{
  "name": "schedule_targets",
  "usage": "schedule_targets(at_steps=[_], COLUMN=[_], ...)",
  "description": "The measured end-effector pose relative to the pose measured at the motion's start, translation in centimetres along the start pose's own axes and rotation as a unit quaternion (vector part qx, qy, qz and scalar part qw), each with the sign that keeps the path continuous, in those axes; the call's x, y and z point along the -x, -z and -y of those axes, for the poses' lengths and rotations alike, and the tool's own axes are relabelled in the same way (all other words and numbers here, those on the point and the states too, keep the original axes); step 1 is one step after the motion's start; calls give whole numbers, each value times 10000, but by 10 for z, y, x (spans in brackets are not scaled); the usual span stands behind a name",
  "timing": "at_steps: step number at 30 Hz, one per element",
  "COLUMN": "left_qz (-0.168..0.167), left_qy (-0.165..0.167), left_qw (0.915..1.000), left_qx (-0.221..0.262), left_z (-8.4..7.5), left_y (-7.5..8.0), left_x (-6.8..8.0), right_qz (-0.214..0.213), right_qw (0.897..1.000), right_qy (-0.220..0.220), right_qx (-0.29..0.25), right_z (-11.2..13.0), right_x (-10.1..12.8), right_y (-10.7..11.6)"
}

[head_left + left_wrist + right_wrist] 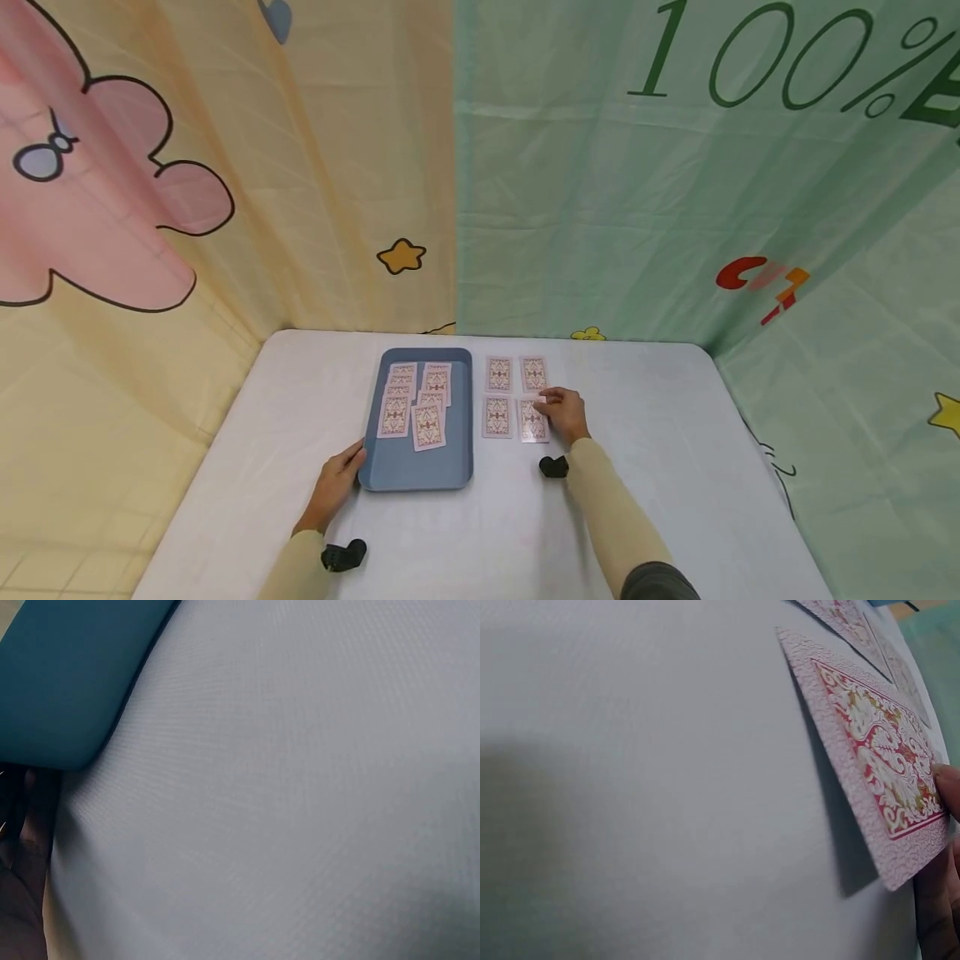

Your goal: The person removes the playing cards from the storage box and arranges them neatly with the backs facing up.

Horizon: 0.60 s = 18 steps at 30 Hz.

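my right grip pinches the near-right card of four laid out at the frame's centre, its edge lifted off the tabletop. my left grip rests relaxed against the blue tray's lower-left corner.

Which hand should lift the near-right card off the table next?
Right. The right hand already pinches that card, its edge raised; the left hand rests at the tray corner.

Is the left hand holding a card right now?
No, the left hand rests against the near left corner of the blue tray, and no card is in it.
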<state>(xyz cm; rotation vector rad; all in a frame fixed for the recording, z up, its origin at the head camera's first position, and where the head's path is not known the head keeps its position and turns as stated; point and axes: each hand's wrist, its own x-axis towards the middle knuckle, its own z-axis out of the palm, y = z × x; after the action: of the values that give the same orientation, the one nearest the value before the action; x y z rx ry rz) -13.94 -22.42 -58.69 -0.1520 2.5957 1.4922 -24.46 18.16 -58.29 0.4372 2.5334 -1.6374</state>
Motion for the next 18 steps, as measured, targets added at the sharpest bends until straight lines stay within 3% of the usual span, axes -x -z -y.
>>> schedule_targets(at_steps=[7,14,18], left_qz=[22,-16,-29], left_qy=[91,71,89], left_qw=[9999,9998,9998], left_qx=[106,164,177], left_z=[0,1,0], left_y=[-1,-2,-3], left_x=[1,2,1], right_qz=[-216,-310,-439], right_qw=[9975,9953,9916], right_qy=[342,524,859], right_qx=[584,754,861], right_z=[-4,-9,-11], right_x=[0,2,0], right_y=[-3,-4,-3])
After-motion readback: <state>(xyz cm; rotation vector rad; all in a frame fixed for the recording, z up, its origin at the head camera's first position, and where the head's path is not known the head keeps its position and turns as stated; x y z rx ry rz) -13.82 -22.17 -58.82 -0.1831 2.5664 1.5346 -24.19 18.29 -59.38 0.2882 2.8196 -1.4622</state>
